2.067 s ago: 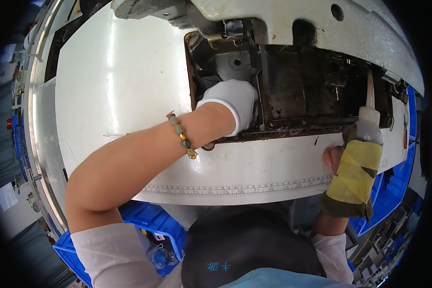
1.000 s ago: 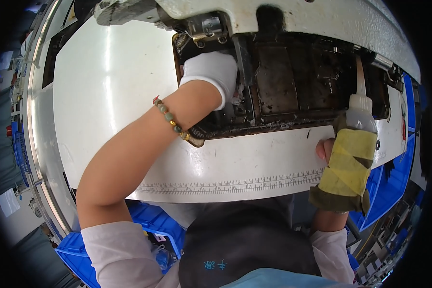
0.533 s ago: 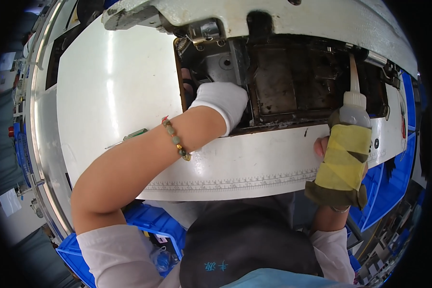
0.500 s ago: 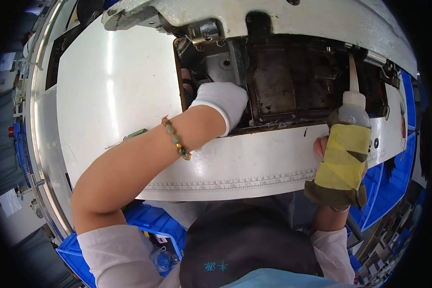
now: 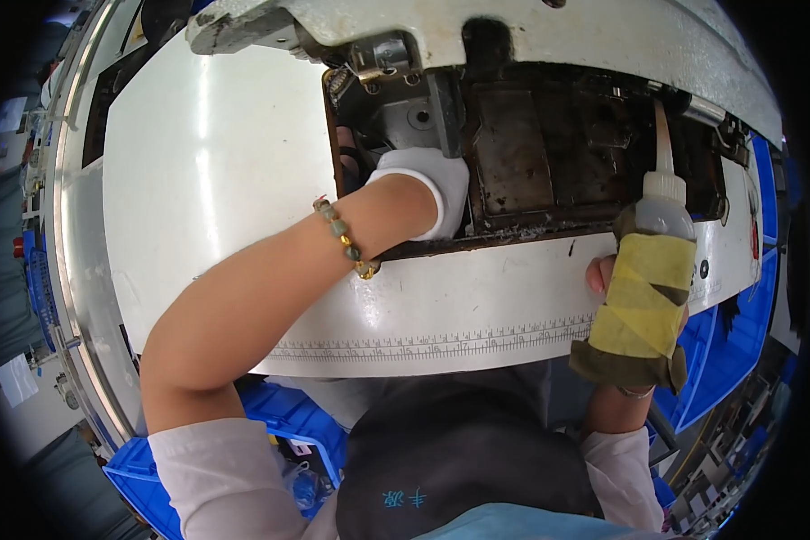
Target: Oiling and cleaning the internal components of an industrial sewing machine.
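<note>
White-gloved left hand inside opening, upper centre; grip hidden, can't tell. Right hand grips bottle, right side; overtight squeeze could cause dripping.

We could not see the fingers of the left hand: its white glove sat down in the dark opening, partly behind the forearm, and whatever it touched was lost to us. The bottle and its yellow wrapping hid most of the right hand, leaving little but a fingertip on the near side. The nozzle's tip ran up into shadow beneath the white machine head, so we could not tell whether it touched metal. The top edge cut off the machine head, the lower edge the dark apron. The clutter at far right was too small and blurred for us to name.
</note>
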Tool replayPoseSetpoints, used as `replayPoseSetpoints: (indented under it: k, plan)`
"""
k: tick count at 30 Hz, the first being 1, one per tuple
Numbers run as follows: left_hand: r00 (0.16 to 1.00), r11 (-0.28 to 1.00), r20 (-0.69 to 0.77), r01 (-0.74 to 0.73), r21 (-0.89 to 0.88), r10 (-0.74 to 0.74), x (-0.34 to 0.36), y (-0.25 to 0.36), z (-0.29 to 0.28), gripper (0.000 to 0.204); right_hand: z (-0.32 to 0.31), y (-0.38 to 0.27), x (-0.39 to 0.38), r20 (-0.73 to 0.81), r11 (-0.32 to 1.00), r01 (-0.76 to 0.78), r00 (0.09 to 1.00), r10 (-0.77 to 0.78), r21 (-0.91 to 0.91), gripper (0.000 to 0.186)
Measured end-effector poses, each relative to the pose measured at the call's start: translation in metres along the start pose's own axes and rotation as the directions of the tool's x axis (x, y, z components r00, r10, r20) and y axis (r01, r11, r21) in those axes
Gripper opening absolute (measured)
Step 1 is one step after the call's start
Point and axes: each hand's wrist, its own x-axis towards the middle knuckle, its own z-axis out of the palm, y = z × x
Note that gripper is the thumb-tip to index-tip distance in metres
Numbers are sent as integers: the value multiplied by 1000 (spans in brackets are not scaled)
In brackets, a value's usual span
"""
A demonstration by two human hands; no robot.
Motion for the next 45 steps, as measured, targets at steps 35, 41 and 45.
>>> replayPoseSetpoints:
  k: [35, 41, 45]
  plan:
    - [822, 584, -38, -436, -685, 569, -11, -70, -20, 35, -26, -6, 8, 140, 989, -131, 983, 120, 73, 60]
    - [785, 209, -287, -461, -862, 549, -46, -61, -1, 40, -36, -9, 26, 363, 986, -135, 918, 160, -94, 46]
    - [762, 10, -376, -448, -894, 527, -68, -42, 10, 51, -29, -25, 23, 109, 945, -224, 961, 255, -237, 73]
